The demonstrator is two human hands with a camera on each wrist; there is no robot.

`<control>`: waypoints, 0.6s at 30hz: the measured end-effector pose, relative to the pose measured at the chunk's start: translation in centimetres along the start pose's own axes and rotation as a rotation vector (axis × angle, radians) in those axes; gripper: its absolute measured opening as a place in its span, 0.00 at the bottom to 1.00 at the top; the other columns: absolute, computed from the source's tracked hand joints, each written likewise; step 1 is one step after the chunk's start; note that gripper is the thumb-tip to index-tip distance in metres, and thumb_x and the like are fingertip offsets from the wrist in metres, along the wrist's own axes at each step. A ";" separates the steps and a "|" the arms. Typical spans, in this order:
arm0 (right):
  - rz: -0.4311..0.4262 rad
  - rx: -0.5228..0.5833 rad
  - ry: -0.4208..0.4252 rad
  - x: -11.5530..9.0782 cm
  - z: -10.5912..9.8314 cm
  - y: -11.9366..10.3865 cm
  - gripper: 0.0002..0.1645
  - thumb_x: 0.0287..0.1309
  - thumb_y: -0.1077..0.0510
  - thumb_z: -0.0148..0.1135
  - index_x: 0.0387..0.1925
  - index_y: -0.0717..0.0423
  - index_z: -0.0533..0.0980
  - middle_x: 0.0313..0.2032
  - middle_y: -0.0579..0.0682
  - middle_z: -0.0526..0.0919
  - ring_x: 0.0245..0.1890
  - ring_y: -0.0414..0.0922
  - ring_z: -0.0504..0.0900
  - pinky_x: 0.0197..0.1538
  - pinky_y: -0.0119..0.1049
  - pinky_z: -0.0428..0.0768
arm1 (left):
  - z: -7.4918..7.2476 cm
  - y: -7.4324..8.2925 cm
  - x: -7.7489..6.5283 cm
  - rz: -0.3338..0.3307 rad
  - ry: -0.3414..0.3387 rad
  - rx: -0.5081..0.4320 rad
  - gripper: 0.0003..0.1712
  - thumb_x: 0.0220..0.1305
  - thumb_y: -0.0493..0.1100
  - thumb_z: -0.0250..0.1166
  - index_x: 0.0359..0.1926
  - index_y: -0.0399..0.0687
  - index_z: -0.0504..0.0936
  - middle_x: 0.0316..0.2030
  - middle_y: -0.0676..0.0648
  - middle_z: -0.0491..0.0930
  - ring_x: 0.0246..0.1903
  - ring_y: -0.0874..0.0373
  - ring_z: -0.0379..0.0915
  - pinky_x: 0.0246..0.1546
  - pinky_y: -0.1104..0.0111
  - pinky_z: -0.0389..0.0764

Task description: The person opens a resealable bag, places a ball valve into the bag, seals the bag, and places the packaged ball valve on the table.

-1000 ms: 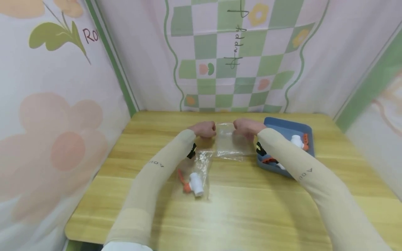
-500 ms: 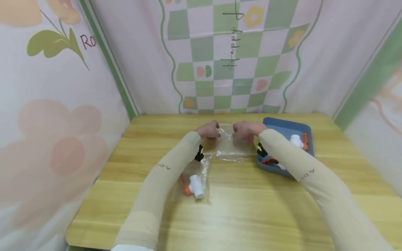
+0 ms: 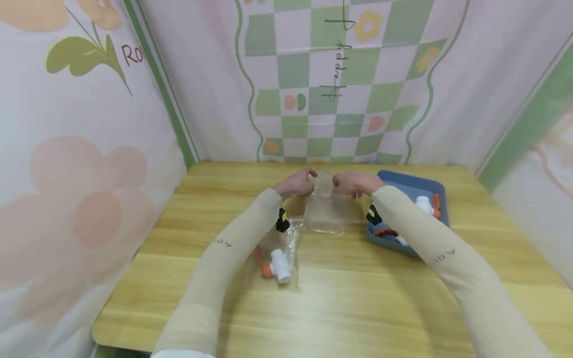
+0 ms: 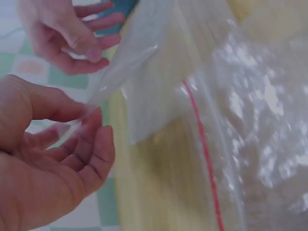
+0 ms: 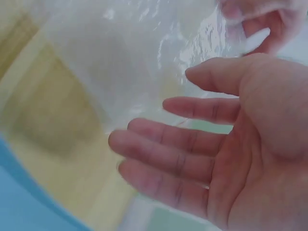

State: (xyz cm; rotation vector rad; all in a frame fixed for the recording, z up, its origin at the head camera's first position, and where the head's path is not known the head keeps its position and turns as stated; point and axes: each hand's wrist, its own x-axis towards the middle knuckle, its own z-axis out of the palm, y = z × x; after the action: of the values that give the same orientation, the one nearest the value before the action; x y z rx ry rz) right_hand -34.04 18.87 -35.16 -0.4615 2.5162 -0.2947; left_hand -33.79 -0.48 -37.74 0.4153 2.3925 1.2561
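Head view: left hand (image 3: 296, 183) pinches a clear bag (image 3: 329, 211) by its edge, thumb against fingers; right hand (image 3: 355, 184) loosely spread beside it, holding nothing, contact unclear. Clear bag over desk (image 3: 340, 308), left of blue tray (image 3: 403, 184); second bag (image 3: 293, 243), white-and-orange valve (image 3: 280, 266) within, nearer the camera

1 wooden table (image 3: 340, 303); checkered curtain (image 3: 322, 89) behind; flower-print curtain (image 3: 85, 169) at left.

The head view faced forward and down from above the near edge of the desk (image 3: 353, 298); close-in wrist views shared the far bag (image 3: 329, 214).
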 end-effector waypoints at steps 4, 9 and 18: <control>-0.074 -0.104 0.080 -2.0 -1.4 -1.7 0.14 0.64 0.51 0.48 0.41 0.58 0.71 0.35 0.56 0.77 0.27 0.51 0.79 0.27 0.40 0.78 | -0.4 1.6 -1.0 0.086 -0.018 -0.202 0.28 0.61 0.28 0.53 0.62 0.44 0.60 0.48 0.34 0.71 0.40 0.45 0.73 0.40 0.60 0.78; -0.168 -0.187 0.225 -5.0 -3.7 -3.4 0.14 0.64 0.52 0.48 0.33 0.58 0.75 0.25 0.51 0.77 0.22 0.45 0.74 0.24 0.37 0.71 | -1.2 4.2 -3.5 0.179 -0.001 -0.245 0.29 0.60 0.26 0.49 0.62 0.46 0.60 0.45 0.37 0.73 0.38 0.47 0.73 0.33 0.66 0.78; -0.179 -0.184 0.410 -9.2 -5.6 -5.0 0.15 0.65 0.50 0.48 0.34 0.54 0.75 0.24 0.49 0.76 0.23 0.45 0.72 0.28 0.38 0.68 | -2.6 5.5 -7.3 0.329 0.027 -0.107 0.26 0.63 0.28 0.46 0.61 0.47 0.62 0.40 0.43 0.74 0.35 0.53 0.74 0.35 0.60 0.79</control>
State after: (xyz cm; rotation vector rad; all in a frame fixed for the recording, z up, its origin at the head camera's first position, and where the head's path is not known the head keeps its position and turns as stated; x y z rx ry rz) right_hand -28.65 18.49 -24.56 -0.7692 2.9209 -0.2456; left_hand -28.25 -2.53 -30.31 0.7877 2.3308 1.5295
